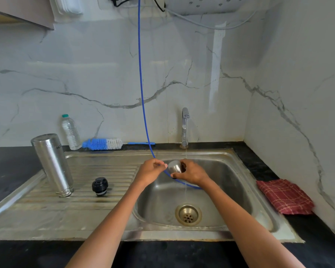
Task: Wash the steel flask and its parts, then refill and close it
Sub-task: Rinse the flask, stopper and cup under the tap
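Fingers of right hand wrapped around small rounded steel flask cup over sink basin under thin tap stream, left hand curled loosely just left, upturned steel flask body and black stopper on left drainboard.

1. A clear plastic water bottle with a teal cap stands far left, against the marble wall.
2. A folded red checked cloth lies right on the black tabletop.

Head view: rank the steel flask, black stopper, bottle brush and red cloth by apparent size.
1. steel flask, inverted
2. bottle brush and red cloth: brush longer, cloth broader, too close to rank
3. black stopper
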{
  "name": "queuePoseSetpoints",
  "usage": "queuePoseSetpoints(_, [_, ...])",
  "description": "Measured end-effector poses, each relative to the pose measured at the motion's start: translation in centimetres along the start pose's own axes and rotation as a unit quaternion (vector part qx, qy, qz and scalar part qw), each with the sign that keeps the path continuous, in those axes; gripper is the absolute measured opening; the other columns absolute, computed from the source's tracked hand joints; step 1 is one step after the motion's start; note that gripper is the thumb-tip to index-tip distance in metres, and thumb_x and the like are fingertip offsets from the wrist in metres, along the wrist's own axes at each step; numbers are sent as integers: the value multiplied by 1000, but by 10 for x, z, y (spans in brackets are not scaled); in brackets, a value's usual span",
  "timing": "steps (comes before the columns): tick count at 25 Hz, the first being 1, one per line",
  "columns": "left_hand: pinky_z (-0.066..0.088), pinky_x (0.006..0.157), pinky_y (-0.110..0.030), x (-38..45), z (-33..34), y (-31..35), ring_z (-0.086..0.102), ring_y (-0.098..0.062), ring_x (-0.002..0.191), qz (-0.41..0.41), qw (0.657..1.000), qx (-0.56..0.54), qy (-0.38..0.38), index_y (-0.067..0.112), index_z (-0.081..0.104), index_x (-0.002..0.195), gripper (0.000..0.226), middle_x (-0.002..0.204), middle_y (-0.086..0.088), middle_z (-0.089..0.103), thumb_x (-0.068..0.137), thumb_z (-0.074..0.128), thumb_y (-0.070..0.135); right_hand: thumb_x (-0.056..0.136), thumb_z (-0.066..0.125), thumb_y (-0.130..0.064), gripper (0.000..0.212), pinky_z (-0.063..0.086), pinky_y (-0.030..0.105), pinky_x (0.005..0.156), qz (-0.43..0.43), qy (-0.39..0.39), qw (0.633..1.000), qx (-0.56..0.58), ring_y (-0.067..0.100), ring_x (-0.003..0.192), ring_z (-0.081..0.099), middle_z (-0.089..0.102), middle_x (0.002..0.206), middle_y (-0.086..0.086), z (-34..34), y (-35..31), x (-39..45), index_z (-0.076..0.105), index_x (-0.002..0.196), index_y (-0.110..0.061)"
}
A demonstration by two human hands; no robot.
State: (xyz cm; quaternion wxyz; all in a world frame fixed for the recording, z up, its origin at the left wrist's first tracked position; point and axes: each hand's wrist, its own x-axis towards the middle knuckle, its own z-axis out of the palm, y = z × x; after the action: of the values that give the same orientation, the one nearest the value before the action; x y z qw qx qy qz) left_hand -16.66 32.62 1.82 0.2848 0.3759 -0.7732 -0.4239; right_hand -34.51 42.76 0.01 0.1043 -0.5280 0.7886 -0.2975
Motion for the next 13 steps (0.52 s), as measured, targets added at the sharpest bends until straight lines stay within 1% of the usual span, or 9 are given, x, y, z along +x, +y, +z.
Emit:
queuePoseSetpoints(3, [46,82,-25,1,14,4,64,-14,101,2,999,38,-23,20,66,122,43,106,1,68,89,74,47,75,76,-63,67,53,35,87,-31,40,998,-38,14,101,56,61,119,-3,-1,3,-4,58,127,-25])
queuePoseSetpoints(5, [48,85,-26,2,21,10,65,-14,105,-1,999,29,-36,21,63,126,51,113,1,69,87,74,52,77,71,-67,67,52,35,87,-50,70,994,-70,15,104,55,60,120,-4,-3,5,-7,57,128,-25])
queuePoseSetpoints(6, [49,84,-26,2,23,15,66,-14,104,-2,999,25,-45,22,62,126,53,114,1,70,86,74,55,77,68,-70,69,52,35,87,-61,85,991,-87,16,105,56,61,119,-4,-4,5,-8,57,128,-25])
queuePoseSetpoints(7, [50,80,-26,3,25,19,66,-12,102,0,998,33,-55,23,62,124,53,112,3,70,85,74,57,77,66,-73,71,52,35,86,-68,98,988,-103,17,106,56,61,119,-4,-6,6,-9,58,128,-25])
queuePoseSetpoints(9, [47,70,-22,5,27,25,67,-10,94,19,995,68,-65,23,63,117,52,106,4,72,83,74,61,76,62,-78,75,51,35,85,-75,117,984,-116,18,108,57,62,119,-5,-7,9,-10,59,130,-26])
queuePoseSetpoints(11, [48,69,-22,7,28,29,68,-11,92,32,994,86,-58,22,66,113,49,101,4,74,83,73,60,75,62,-80,78,51,33,85,-78,135,981,-115,17,108,57,62,119,-5,-9,9,-11,58,131,-26])
queuePoseSetpoints(13, [52,71,-28,8,29,32,69,-10,86,42,992,106,-57,22,66,106,43,93,6,74,82,73,58,76,66,-77,79,50,32,86,-81,143,981,-101,17,109,57,61,120,-4,-9,10,-11,57,134,-24])
